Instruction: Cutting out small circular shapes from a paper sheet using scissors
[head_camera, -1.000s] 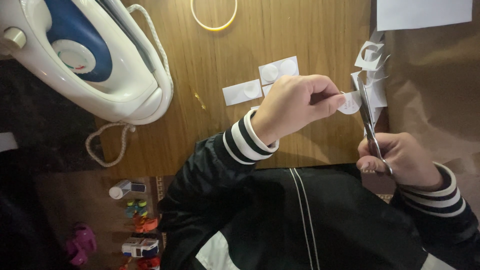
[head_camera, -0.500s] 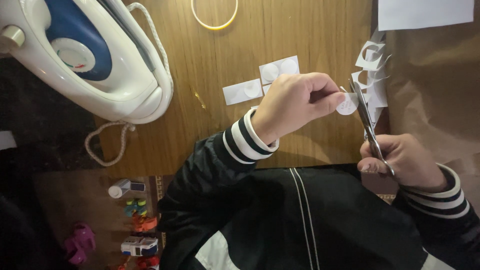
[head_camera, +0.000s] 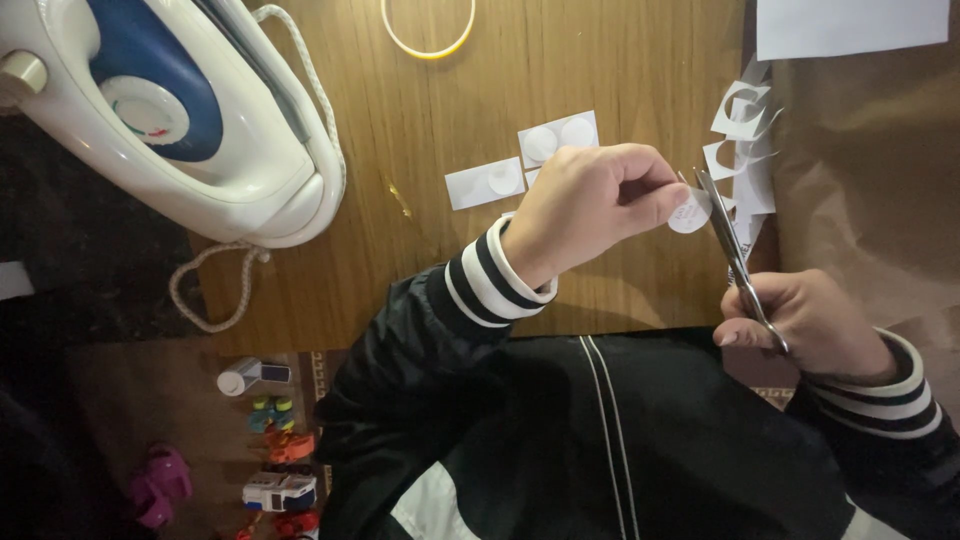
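Two hands at work over a wooden table (head_camera: 600, 60) | left hand (head_camera: 590, 205) pinches a small white paper disc (head_camera: 689, 212) between thumb and fingertips | right hand (head_camera: 810, 325) is closed round the handles of scissors (head_camera: 728, 245), blades at the disc's edge | cut paper scraps (head_camera: 745, 150) just beyond | white-and-blue iron (head_camera: 170, 110) well apart at the table's far left

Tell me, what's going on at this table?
A person is cutting paper. The left hand pinches a small white paper circle in its fingers, while the right hand works a pair of scissors at the circle's edge. Cut scraps lie just beyond, and small white paper pieces rest on the wooden table. A white and blue iron sits to the side, with a yellow ring nearby.
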